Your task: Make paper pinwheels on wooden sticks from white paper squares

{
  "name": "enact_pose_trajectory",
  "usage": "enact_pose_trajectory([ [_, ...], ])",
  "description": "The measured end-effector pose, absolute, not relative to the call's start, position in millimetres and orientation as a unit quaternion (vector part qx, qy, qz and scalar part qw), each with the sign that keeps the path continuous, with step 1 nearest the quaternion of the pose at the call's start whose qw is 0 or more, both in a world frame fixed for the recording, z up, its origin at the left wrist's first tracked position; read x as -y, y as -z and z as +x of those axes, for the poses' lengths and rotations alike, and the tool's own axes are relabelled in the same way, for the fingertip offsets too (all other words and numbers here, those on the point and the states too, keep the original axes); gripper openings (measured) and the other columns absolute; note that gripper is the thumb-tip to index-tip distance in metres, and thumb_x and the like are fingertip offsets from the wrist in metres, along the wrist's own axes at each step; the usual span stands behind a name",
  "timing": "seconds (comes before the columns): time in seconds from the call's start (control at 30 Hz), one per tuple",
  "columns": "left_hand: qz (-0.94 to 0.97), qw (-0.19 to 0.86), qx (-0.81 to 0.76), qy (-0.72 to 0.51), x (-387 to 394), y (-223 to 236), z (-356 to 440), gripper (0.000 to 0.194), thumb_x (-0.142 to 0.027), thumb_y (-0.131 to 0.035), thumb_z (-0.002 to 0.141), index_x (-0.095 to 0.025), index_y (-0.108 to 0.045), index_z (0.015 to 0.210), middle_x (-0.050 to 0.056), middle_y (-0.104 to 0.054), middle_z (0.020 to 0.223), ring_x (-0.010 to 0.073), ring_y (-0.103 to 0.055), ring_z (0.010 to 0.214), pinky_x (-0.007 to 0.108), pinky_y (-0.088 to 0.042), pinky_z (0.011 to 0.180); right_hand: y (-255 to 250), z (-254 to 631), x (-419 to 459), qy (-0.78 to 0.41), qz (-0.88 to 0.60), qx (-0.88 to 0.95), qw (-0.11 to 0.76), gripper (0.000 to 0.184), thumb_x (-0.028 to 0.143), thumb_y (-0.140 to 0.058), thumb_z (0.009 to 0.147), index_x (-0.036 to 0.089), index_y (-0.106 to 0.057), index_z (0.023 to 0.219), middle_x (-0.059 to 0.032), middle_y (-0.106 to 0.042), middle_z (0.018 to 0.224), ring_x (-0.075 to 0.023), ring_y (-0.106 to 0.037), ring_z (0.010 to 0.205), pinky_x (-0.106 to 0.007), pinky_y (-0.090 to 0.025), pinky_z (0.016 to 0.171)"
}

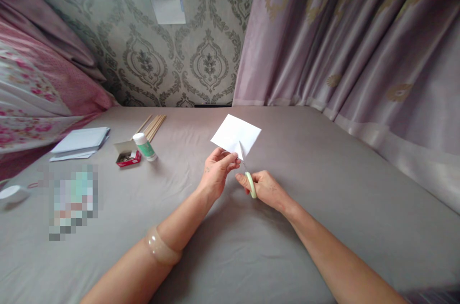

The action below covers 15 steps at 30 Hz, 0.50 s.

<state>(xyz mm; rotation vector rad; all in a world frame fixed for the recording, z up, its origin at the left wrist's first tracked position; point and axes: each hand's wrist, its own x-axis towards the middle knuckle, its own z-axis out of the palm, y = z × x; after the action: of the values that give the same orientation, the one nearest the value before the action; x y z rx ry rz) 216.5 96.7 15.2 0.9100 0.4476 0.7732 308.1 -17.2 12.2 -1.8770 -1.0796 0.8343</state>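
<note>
A white square of paper (pixel 235 135) is held up over the grey bed sheet, pinched at its lower corner by my left hand (pixel 216 172). Just right of that, my right hand (pixel 265 188) is closed on small scissors with light green handles (pixel 250 184). Their blades point up into the paper's lower edge, where a short slit shows. A clear bangle (pixel 161 246) sits on my left forearm.
On the grey sheet (pixel 323 189) to the left lie a white glue bottle with green label (pixel 145 146), an open red box of small pins (pixel 126 155), a bundle of wooden sticks (pixel 153 126) and a stack of white paper (pixel 81 142). A tape roll (pixel 12 194) sits at far left. Curtains hang right.
</note>
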Motion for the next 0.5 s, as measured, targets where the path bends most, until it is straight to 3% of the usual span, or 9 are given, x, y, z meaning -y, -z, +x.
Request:
enact_pose_trajectory([
  [0.27, 0.422, 0.801, -0.214, -0.367, -96.2, -17.9, 216.6, 0.023, -0.018, -0.075, 0.059, -0.015, -0.061, 0.076, -0.003, -0.060, 0.065, 0.0089, -0.059, 0.059, 0.021, -0.045, 0.059, -19.7, 306.5, 20.0, -0.409, -0.691, 0.418, 0.424, 0.065, 0.078, -0.048, 0.072, 0.017, -0.051, 0.051, 0.0062, -0.033, 0.041, -0.0060, -0.028, 0.040, -0.023, -0.020, 0.043],
  [0.5, 0.421, 0.802, -0.209, -0.368, -95.7, -16.2, 217.0, 0.026, -0.019, -0.077, 0.059, -0.016, -0.061, 0.080, -0.002, -0.062, 0.068, 0.0093, -0.060, 0.061, 0.023, -0.046, 0.063, -16.6, 306.5, 19.6, -0.363, -0.718, 0.419, 0.422, 0.060, 0.072, -0.052, 0.074, 0.016, -0.051, 0.050, 0.0055, -0.036, 0.044, -0.0066, -0.030, 0.043, -0.024, -0.024, 0.046],
])
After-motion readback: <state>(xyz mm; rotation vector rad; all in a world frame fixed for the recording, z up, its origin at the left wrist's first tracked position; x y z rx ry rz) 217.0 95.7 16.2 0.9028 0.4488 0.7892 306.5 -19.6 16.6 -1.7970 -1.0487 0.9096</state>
